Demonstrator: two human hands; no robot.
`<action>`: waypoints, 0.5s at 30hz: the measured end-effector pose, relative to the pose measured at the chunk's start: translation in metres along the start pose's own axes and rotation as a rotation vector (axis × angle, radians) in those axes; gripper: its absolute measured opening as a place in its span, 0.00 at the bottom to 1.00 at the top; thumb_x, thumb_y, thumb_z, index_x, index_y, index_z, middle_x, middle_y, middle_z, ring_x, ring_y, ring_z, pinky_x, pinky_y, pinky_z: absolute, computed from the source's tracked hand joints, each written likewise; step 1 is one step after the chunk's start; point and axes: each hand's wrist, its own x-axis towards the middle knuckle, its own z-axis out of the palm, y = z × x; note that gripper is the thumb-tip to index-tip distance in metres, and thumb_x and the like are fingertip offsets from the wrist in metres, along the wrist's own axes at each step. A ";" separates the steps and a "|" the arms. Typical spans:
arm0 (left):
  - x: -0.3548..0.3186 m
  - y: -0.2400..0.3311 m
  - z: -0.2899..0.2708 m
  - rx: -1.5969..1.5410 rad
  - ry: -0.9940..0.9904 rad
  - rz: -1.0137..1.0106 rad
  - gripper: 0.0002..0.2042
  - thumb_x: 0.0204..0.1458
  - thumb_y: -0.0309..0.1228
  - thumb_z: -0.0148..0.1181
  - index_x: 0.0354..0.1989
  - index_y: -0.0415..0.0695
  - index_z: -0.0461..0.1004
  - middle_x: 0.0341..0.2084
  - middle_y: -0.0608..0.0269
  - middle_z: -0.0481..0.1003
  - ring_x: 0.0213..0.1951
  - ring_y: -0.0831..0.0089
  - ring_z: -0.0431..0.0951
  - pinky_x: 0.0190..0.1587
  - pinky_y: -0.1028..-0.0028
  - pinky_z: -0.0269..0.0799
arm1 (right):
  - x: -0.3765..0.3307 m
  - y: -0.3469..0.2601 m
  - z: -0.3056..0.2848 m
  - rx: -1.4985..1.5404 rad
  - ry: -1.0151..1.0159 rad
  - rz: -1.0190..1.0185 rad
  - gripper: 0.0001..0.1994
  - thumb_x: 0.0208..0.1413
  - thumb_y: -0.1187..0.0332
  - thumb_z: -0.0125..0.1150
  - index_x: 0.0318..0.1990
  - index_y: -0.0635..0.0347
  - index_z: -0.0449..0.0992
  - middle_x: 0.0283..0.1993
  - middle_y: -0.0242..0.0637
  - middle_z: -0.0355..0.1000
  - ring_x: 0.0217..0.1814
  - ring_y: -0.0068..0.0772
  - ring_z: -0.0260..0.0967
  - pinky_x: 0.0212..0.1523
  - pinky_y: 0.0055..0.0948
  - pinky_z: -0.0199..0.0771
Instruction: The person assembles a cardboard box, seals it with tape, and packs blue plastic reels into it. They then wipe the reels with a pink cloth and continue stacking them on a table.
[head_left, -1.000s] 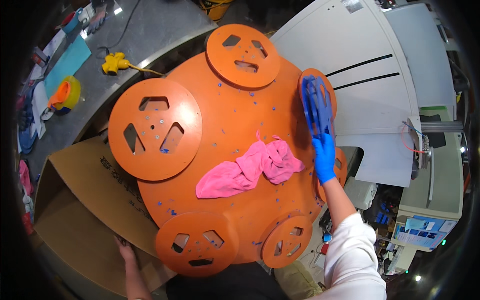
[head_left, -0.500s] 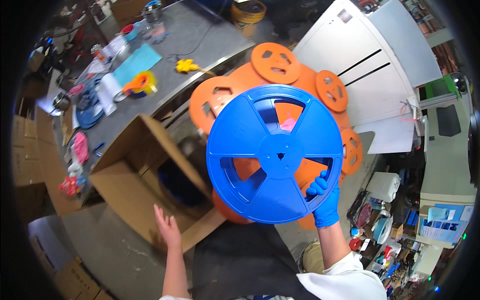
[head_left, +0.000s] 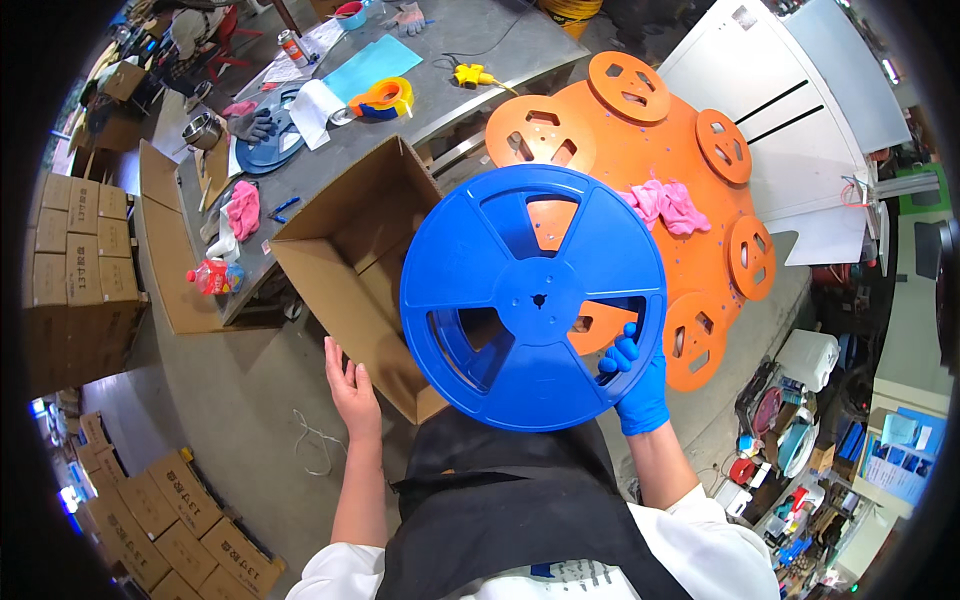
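Head view: one blue reel point(head_left: 550, 335), held in the air before the right edge of an open box point(head_left: 335, 280); right hand point(head_left: 642, 385), gloved, clamped on its rim, fingers through a cutout. Left hand point(head_left: 355, 400), bare, well apart from the right, fingers extended, holding nothing, near the box's near edge. Pink cloth point(head_left: 672, 207), inward from the edge of an orange platform point(head_left: 640, 150).

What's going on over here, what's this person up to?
Someone is holding up a large blue reel in their blue-gloved right hand, the fingers hooked through one of its openings. Their bare left hand is open beside an open cardboard box; I can't tell if they touch. Beyond the reel is an orange table carrying round orange discs and a crumpled pink cloth.
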 end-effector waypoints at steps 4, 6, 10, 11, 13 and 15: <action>-0.001 0.013 -0.002 0.199 -0.044 0.139 0.30 0.60 0.24 0.47 0.71 0.41 0.49 0.70 0.52 0.50 0.71 0.56 0.52 0.70 0.56 0.48 | -0.008 0.012 0.005 -0.090 -0.023 -0.003 0.19 0.67 0.50 0.43 0.43 0.56 0.72 0.21 0.27 0.59 0.20 0.24 0.57 0.28 0.29 0.68; 0.007 0.036 0.004 0.502 -0.091 0.364 0.31 0.60 0.29 0.49 0.72 0.41 0.48 0.71 0.50 0.48 0.71 0.54 0.49 0.71 0.55 0.42 | -0.012 0.016 0.009 -0.170 -0.040 -0.008 0.19 0.67 0.50 0.42 0.44 0.56 0.72 0.22 0.26 0.58 0.19 0.23 0.57 0.27 0.28 0.68; 0.002 0.116 0.068 0.842 -0.494 0.588 0.36 0.57 0.45 0.54 0.71 0.43 0.52 0.71 0.51 0.49 0.73 0.55 0.45 0.72 0.55 0.34 | -0.027 0.033 0.024 -0.278 -0.011 0.095 0.21 0.67 0.47 0.40 0.41 0.53 0.72 0.20 0.27 0.61 0.18 0.26 0.59 0.26 0.31 0.68; -0.007 0.124 0.087 0.762 -0.556 0.674 0.36 0.56 0.46 0.54 0.71 0.43 0.52 0.71 0.52 0.49 0.73 0.57 0.44 0.72 0.55 0.34 | -0.034 0.039 0.035 -0.280 0.010 0.142 0.21 0.67 0.46 0.40 0.41 0.53 0.72 0.20 0.27 0.62 0.18 0.26 0.60 0.26 0.31 0.68; -0.020 0.145 0.116 0.648 -0.664 0.787 0.36 0.56 0.47 0.55 0.70 0.44 0.54 0.71 0.55 0.50 0.73 0.60 0.44 0.72 0.54 0.36 | -0.041 0.047 0.041 -0.322 -0.017 0.223 0.20 0.68 0.47 0.39 0.41 0.52 0.72 0.20 0.27 0.64 0.17 0.26 0.62 0.25 0.30 0.69; -0.026 0.159 0.125 0.600 -0.725 0.824 0.36 0.55 0.48 0.56 0.70 0.46 0.55 0.72 0.58 0.50 0.73 0.61 0.45 0.72 0.55 0.37 | -0.048 0.059 0.053 -0.578 0.121 0.087 0.21 0.66 0.44 0.41 0.37 0.50 0.72 0.17 0.27 0.62 0.17 0.28 0.61 0.20 0.30 0.64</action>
